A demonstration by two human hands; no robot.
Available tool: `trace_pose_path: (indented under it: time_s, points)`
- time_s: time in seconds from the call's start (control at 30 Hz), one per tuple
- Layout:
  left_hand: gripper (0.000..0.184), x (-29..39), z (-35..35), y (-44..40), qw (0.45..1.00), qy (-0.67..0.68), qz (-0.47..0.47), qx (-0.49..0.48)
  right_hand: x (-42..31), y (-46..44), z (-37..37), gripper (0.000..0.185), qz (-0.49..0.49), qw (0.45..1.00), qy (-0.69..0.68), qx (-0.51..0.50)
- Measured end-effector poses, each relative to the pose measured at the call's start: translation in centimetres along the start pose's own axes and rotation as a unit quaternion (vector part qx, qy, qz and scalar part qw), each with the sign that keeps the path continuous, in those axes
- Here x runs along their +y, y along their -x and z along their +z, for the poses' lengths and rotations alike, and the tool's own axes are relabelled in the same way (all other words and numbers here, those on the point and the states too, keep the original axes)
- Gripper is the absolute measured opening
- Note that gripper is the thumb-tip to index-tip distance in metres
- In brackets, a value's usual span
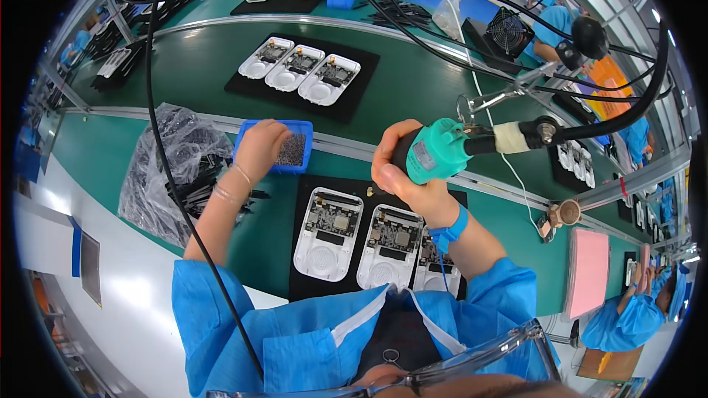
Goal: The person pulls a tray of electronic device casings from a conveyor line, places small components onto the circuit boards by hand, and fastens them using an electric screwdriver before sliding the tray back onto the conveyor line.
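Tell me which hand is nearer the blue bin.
Left. The left hand is over the blue bin, by the small parts inside; the right hand grips the green tool, farther off to the bin's right.

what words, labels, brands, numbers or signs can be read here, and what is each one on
None: no text can be read for certain.
Pale label on the teal-green cylindrical tool in the right hand: too small to read.
Dark circuit boards in the nearest white rounded plastic housings: any print is too small or blurred.
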State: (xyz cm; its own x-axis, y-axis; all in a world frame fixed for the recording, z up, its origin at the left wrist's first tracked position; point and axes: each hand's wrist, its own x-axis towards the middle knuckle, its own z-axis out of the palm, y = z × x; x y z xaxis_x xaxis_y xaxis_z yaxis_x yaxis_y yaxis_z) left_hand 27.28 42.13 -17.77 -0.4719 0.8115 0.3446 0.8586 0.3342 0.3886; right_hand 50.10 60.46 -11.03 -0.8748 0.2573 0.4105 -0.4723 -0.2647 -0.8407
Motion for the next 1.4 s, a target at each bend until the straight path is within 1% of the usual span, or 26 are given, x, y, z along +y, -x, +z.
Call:
trace_pose_path:
  time_s: [0.03,0.07,0.1,0.17,0.23,0.27,0.37,0.4,0.5,0.57,0.6,0.67,0.7,0.77,0.8,0.83,0.87,0.93,0.97,1.03,1.13,1.23,1.3,1.33,1.37,1.4]
  points:
    - [0.016,1.3,-0.2,0.5,0.998,0.057,-0.024,0.017,0.0,0.0,-0.1,0.026,0.005,1.0,-0.016,-0.001]
    - [0.014,3.1,-0.2,1.2,0.982,0.166,-0.091,-0.012,0.1,-0.1,-0.1,0.026,-0.007,1.0,-0.014,-0.006]
    - [0.012,5.0,-0.1,2.1,0.948,0.273,-0.156,-0.041,0.3,-0.1,-0.1,0.026,-0.014,1.0,-0.025,-0.006]
    - [0.008,7.5,0.4,3.4,0.953,0.289,-0.065,-0.068,0.6,-0.1,-0.1,0.026,-0.025,0.999,-0.046,-0.003]
    - [0.009,9.2,2.0,4.8,0.893,0.427,-0.114,-0.087,0.8,0.3,-0.5,0.026,-0.023,0.996,-0.08,-0.006]
    - [0.01,9.7,2.2,5.1,0.904,0.407,-0.1,-0.087,0.9,0.4,-0.6,0.026,-0.02,0.995,-0.098,-0.008]
    - [0.009,11.0,2.3,5.5,0.931,0.344,-0.101,-0.066,1.0,0.5,-0.5,0.026,-0.025,0.991,-0.133,-0.017]
    - [0.009,11.3,2.1,5.4,0.955,0.275,-0.077,-0.075,1.1,0.5,-0.5,0.027,-0.021,0.991,-0.134,-0.019]
    - [0.011,11.4,2.6,5.6,0.981,0.181,0.047,-0.041,1.2,0.7,-0.2,0.028,-0.01,0.994,-0.109,-0.018]
    - [0.012,11.7,3.3,5.5,0.978,0.193,0.073,-0.023,1.0,0.8,0.0,0.031,-0.003,0.998,-0.062,-0.008]
    - [0.012,11.8,3.5,5.4,0.976,0.198,0.086,-0.013,1.1,0.9,-0.1,0.029,0.001,0.996,-0.092,-0.021]
    - [0.012,12.1,3.5,5.3,0.978,0.191,0.081,-0.024,1.2,1.3,-0.7,0.029,0.008,0.987,-0.15,-0.049]
    - [0.013,12.3,3.4,5.3,0.978,0.189,0.079,-0.031,1.4,1.3,-0.7,0.029,0.003,0.988,-0.15,-0.047]
    - [0.013,12.2,3.4,5.5,0.983,0.164,0.075,-0.04,1.5,1.4,-0.8,0.03,-0.008,0.991,-0.132,-0.032]
    - [0.014,12.4,3.9,5.2,0.981,0.167,0.089,-0.048,1.5,1.5,-0.6,0.032,-0.016,0.996,-0.086,-0.01]
    - [0.017,12.6,4.4,5.3,0.981,0.177,0.075,-0.041,1.5,1.4,-0.5,0.035,-0.025,0.999,-0.031,0.016]
    - [0.018,12.6,4.5,5.3,0.978,0.19,0.087,-0.027,1.3,1.4,-0.6,0.033,-0.019,0.999,-0.035,0.005]
    - [0.02,12.7,4.3,5.5,0.973,0.222,0.041,-0.039,0.7,1.5,-0.4,0.031,-0.005,0.999,-0.05,-0.008]
    - [0.021,13.1,4.2,5.4,0.968,0.247,0.041,-0.022,0.8,1.5,-0.5,0.032,-0.004,0.998,-0.066,-0.013]
    - [0.022,13.2,4.2,5.6,0.961,0.269,0.063,-0.014,0.5,1.5,-0.5,0.031,-0.002,0.998,-0.054,-0.016]
    - [0.024,13.8,3.7,5.6,0.956,0.284,0.076,-0.022,0.5,1.9,-0.1,0.031,0.031,0.99,-0.139,-0.017]
    - [0.023,13.2,3.1,5.6,0.959,0.25,0.129,-0.044,0.8,2.0,0.1,0.032,0.024,0.99,-0.138,-0.019]
    - [0.026,13.0,2.4,5.7,0.952,0.287,0.09,-0.063,1.0,2.1,0.0,0.034,0.013,0.997,-0.082,0.008]
    - [0.032,12.8,1.9,5.7,0.946,0.311,0.057,-0.074,0.9,1.9,-0.3,0.036,-0.006,0.999,-0.022,0.03]
    - [0.029,12.0,1.9,6.5,0.954,0.291,0.017,-0.069,0.8,1.6,-0.8,0.036,-0.024,0.999,-0.022,0.025]
    - [0.029,11.5,2.4,7.5,0.976,0.211,0.023,-0.047,1.1,1.2,-1.0,0.034,-0.02,0.999,-0.004,0.038]
